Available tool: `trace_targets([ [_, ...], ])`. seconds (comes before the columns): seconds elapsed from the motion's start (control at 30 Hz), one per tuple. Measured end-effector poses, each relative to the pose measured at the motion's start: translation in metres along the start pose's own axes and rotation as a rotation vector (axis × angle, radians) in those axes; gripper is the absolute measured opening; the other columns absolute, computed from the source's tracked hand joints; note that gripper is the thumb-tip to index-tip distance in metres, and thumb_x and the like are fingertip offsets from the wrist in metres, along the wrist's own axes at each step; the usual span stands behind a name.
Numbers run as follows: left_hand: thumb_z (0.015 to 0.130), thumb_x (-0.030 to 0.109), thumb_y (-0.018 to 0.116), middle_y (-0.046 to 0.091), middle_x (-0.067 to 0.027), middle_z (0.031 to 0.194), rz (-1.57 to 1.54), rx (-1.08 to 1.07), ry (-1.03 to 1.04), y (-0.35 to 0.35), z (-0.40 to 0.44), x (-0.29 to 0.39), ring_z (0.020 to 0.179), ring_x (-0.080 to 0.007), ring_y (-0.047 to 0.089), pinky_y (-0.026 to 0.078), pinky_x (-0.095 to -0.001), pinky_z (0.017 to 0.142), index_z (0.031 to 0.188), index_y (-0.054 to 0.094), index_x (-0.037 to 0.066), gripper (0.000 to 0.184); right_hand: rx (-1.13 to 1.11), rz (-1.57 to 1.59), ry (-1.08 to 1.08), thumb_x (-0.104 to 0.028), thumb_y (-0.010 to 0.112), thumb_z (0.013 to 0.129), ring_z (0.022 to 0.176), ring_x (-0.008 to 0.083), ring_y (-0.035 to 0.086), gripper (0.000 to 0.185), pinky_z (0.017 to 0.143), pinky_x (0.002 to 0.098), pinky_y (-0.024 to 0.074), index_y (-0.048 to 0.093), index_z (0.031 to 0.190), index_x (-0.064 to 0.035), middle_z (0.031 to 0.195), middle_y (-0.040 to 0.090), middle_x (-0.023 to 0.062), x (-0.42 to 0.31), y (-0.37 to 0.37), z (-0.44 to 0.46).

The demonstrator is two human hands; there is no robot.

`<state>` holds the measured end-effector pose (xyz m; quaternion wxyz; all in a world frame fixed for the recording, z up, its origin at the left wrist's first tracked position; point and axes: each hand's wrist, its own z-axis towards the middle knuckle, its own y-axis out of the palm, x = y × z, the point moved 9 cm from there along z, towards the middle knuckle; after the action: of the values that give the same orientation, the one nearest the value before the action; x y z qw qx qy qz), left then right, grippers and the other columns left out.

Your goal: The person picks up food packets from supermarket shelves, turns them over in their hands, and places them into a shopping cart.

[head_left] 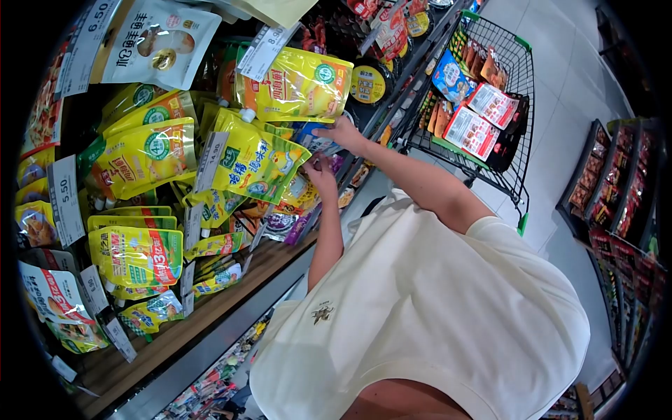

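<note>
My right hand (343, 134) reaches to the shelf's front, its fingers closed on the edge of a small blue packet (313, 139). Just below, my left hand (321, 173) has its fingers curled at the packet's lower side. Most of that packet is hidden between the hands and the yellow pouches. Touching or very near my left fingers is the corner of a yellow-green seasoning pouch (255, 162). Directly above my right hand hangs a larger yellow spouted pouch (297, 84).
Several yellow pouches (140, 157) and price tags (65, 199) crowd the shelf to the left. Black-lidded tubs (369, 84) stand beyond my right hand. A wire shopping cart (526, 119) with packaged food stands at the right, near another stocked rack (609, 175).
</note>
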<state>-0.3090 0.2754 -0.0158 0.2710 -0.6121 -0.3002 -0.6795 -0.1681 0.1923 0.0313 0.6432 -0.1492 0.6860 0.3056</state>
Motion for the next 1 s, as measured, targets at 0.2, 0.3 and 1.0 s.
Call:
trace_targets([
  [0.2, 0.101, 0.014, 0.057, 0.060, -0.0095, 0.104, 0.048, -0.002, 0.009, -0.005, 0.007, -0.002, 0.080, -0.0156, 0.062, 0.050, -0.0292, 0.074, 0.124, 0.044, -0.001, 0.030, 0.027, 0.043, -0.096, -0.014, 0.072, 0.091, 0.084, 0.0127, 0.059, 0.034, 0.074, 0.0332, 0.0486, 0.064, 0.121, -0.0006, 0.101, 0.069, 0.0067, 0.000, 0.005, 0.003],
  [0.3, 0.101, 0.015, 0.057, 0.060, -0.0094, 0.104, 0.086, -0.005, -0.006, -0.004, 0.008, -0.001, 0.080, -0.0152, 0.063, 0.049, -0.0294, 0.074, 0.123, 0.044, -0.001, 0.029, 0.061, 0.093, -0.093, -0.013, 0.072, 0.091, 0.090, 0.0148, 0.062, 0.033, 0.078, 0.0341, 0.0494, 0.064, 0.120, -0.0001, 0.105, 0.070, 0.0089, -0.006, 0.008, 0.001],
  [1.0, 0.100, 0.029, 0.058, 0.068, -0.0128, 0.101, 0.144, -0.014, -0.047, 0.004, 0.041, -0.015, 0.085, -0.0187, 0.065, 0.051, -0.0306, 0.077, 0.128, 0.054, -0.002, 0.041, 0.141, -0.207, -0.006, -0.006, 0.061, 0.087, 0.098, 0.0229, 0.069, 0.027, 0.086, 0.0333, 0.0529, 0.065, 0.112, 0.0042, 0.102, 0.072, 0.0162, 0.042, -0.078, -0.015],
])
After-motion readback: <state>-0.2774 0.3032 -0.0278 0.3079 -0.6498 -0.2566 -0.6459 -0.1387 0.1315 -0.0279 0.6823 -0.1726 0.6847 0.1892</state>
